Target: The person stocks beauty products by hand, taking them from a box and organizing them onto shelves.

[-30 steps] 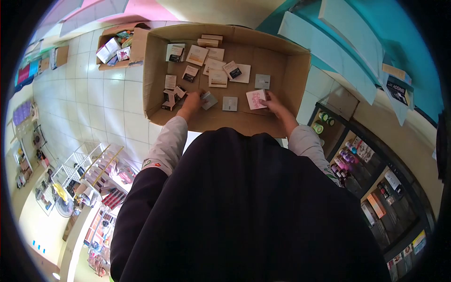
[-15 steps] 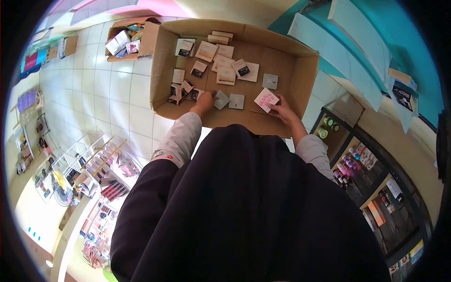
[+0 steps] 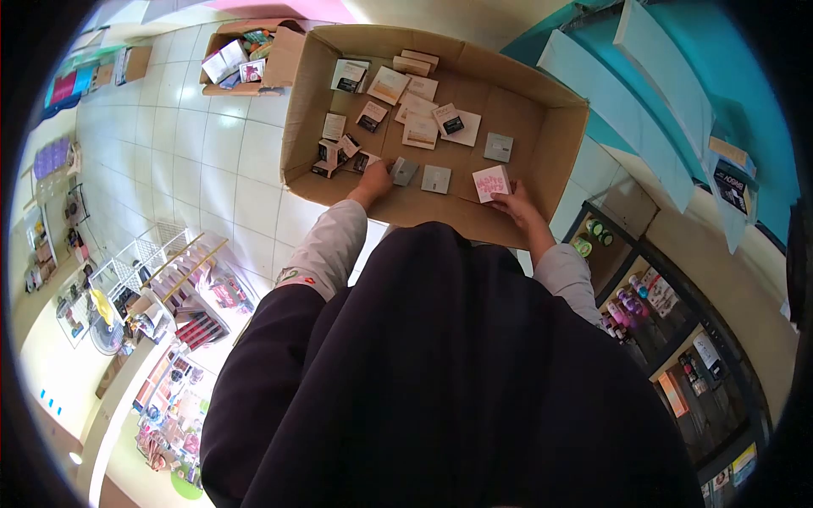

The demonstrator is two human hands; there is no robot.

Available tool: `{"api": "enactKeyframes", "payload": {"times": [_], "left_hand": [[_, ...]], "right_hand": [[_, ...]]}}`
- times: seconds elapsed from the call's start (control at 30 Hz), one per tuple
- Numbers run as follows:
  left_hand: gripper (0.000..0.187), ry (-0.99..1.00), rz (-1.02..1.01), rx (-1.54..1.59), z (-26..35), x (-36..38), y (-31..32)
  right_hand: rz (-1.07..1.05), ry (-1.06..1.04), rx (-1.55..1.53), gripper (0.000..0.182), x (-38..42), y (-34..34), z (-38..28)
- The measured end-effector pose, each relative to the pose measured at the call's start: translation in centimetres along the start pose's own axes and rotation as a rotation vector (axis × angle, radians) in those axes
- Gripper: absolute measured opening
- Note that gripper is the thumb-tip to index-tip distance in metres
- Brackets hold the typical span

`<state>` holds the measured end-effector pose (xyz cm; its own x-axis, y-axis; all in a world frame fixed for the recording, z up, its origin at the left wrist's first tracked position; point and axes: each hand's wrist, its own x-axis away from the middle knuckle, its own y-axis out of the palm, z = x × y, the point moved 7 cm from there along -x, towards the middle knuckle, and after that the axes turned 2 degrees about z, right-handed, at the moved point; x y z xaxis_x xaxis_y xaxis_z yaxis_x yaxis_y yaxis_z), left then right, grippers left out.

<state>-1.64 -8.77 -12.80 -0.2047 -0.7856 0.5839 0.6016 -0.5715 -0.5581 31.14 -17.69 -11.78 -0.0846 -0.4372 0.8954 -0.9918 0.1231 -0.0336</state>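
Note:
A large open cardboard box (image 3: 550, 152) holds several small flat boxes. At its near left, my left hand (image 3: 373, 183) has its fingers closed on a small grey box (image 3: 403, 172), which is tilted. My right hand (image 3: 517, 206) grips a white box with pink lettering (image 3: 490, 184) by its lower right edge, near the right side of the carton. Between the hands lies another grey box (image 3: 436, 179), with one more grey box (image 3: 498, 147) farther back. Cream boxes (image 3: 420, 131) lie around the middle, and black-and-white boxes (image 3: 371, 116) are at the left.
A smaller carton (image 3: 281, 63) with packets stands on the tiled floor at the upper left. White shelves (image 3: 618, 127) are at the upper right, with a dark shelf unit (image 3: 677, 350) of products below. Racks of goods (image 3: 174, 296) are at the lower left.
The view has shifted, so the carton appears farther right. The grey box at my left hand has turned, and the pink-lettered box in my right hand is turned more upright.

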Motion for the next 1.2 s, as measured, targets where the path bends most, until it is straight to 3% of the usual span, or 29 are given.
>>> {"api": "enactKeyframes", "payload": {"times": [0.17,0.3,0.37,0.43,0.5,0.67,0.97,1.1,1.2], "left_hand": [[0.041,0.004,0.046,-0.066,0.2,0.4,-0.5],[0.045,0.148,0.148,-0.066,2.3,0.2,-1.7],[0.052,0.106,0.08,0.137,5.6,0.7,-2.0],[0.059,0.128,-0.016,0.497,10.6,2.4,-2.2],[0.059,0.343,-0.085,0.534,13.9,2.6,-1.3],[0.056,0.406,-0.317,0.689,23.7,6.5,-1.1],[0.058,0.479,-0.306,0.669,32.6,9.1,0.9],[0.044,0.496,-0.18,0.794,36.1,10.0,0.8],[0.04,0.463,-0.208,0.944,36.1,9.1,1.7]], "right_hand": [[-0.016,0.012,-0.077,0.063,1.2,0.1,-0.5],[-0.089,0.019,-0.136,0.064,1.3,0.9,-0.8],[-0.103,-0.021,-0.188,0.066,2.6,1.2,-2.0],[-0.231,-0.264,-0.091,0.067,1.6,2.0,-2.3],[-0.281,-0.222,-0.191,0.07,4.7,3.0,-4.2],[-0.36,-0.298,-0.292,0.068,11.4,2.8,-7.8],[-0.161,-0.487,-0.271,0.058,18.7,-7.5,-10.2],[0.004,-0.632,-0.325,0.046,20.7,-17.0,-10.8],[0.144,-0.789,-0.385,0.036,23.8,-24.6,-12.1]]}}
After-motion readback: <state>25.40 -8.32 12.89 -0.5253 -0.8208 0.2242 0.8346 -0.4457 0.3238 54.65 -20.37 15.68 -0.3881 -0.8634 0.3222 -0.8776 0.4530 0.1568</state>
